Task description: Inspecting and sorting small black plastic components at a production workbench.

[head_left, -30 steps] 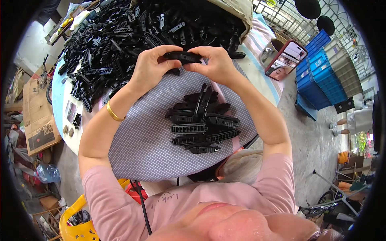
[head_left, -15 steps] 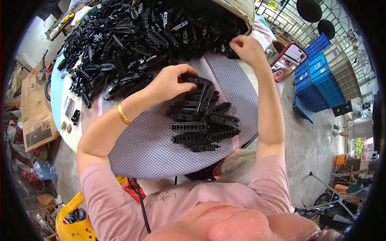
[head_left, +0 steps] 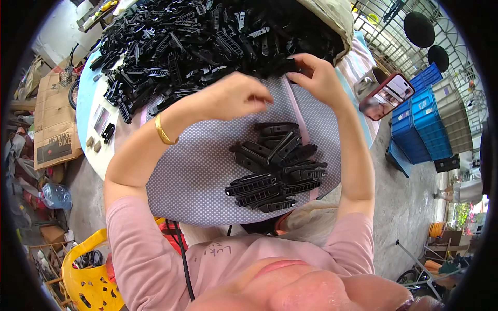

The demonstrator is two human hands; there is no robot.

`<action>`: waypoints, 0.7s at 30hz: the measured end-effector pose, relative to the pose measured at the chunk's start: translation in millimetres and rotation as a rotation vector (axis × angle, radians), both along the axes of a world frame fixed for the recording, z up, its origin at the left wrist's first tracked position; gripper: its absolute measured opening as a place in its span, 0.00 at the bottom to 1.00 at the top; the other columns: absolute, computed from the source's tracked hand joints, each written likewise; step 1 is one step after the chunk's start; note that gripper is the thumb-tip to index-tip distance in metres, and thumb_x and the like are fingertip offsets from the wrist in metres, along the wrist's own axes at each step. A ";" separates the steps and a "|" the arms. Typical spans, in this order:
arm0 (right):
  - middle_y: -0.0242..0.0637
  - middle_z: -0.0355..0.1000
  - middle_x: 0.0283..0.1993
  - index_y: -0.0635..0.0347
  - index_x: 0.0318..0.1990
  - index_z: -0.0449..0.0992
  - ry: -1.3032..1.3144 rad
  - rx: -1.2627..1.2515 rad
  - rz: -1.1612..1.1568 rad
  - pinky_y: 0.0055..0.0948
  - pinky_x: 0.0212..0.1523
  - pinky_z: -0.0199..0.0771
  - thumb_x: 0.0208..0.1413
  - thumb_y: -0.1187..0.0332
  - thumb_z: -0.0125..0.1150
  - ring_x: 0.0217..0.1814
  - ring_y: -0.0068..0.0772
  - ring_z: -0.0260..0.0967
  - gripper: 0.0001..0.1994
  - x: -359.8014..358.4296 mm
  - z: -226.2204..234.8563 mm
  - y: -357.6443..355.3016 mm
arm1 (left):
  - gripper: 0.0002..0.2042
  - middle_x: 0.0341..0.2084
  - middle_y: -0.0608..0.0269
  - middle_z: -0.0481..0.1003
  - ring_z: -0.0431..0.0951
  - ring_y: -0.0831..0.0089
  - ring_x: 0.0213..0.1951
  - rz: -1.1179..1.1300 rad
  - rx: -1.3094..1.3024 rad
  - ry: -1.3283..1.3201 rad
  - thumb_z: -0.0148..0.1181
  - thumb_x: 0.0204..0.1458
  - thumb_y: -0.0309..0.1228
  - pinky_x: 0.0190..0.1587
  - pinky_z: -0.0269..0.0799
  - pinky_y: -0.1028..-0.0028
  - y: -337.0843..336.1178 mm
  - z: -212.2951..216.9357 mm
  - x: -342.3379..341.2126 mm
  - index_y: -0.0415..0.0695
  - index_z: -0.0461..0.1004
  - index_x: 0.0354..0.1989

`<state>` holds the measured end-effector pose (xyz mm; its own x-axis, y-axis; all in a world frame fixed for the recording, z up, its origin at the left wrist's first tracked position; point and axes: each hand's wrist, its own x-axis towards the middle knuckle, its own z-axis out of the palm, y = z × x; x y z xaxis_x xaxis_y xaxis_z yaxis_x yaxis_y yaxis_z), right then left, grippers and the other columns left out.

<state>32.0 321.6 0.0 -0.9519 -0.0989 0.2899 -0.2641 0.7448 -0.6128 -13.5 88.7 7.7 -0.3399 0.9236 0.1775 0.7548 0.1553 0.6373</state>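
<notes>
My left hand (head_left: 236, 97) hovers over the dotted cloth between the big heap and the small pile; its fingers are curled in, slightly blurred, with nothing visible in them. At the heap's right front edge is my right hand (head_left: 317, 78), its thumb and forefinger around a black plastic part (head_left: 285, 67) that is partly lost against the heap. A small pile of long black plastic parts (head_left: 280, 147), some with ladder-like slots, lies on the cloth nearer my body. The large heap of similar black parts (head_left: 171, 57) covers the far side of the table.
A pale sack (head_left: 332, 20) opens at the heap's far right. A phone (head_left: 389, 96) and a metal cup (head_left: 369, 80) stand at the table's right. Blue crates (head_left: 415, 114) are stacked beyond. A yellow chair (head_left: 93, 269) is at lower left, cardboard (head_left: 57, 124) at far left.
My left hand has let go of a black part, which now lies on the small pile, and has lifted away toward the heap. My right hand has shifted left along the heap's edge.
</notes>
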 end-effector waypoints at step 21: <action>0.42 0.72 0.38 0.62 0.40 0.76 -0.069 0.256 0.196 0.34 0.49 0.68 0.39 0.67 0.66 0.45 0.41 0.69 0.17 8.3 -6.1 -17.7 | 0.19 0.25 0.61 0.71 0.71 0.76 0.23 0.578 0.312 0.088 0.62 0.46 0.29 0.28 0.71 0.74 -7.0 7.3 -14.8 0.38 0.66 0.46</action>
<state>40.2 303.9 -6.1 -0.9242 -0.3433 0.1672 -0.3817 0.8163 -0.4335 -28.3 81.7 15.0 -0.7372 0.4976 0.4571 0.6568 0.3688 0.6578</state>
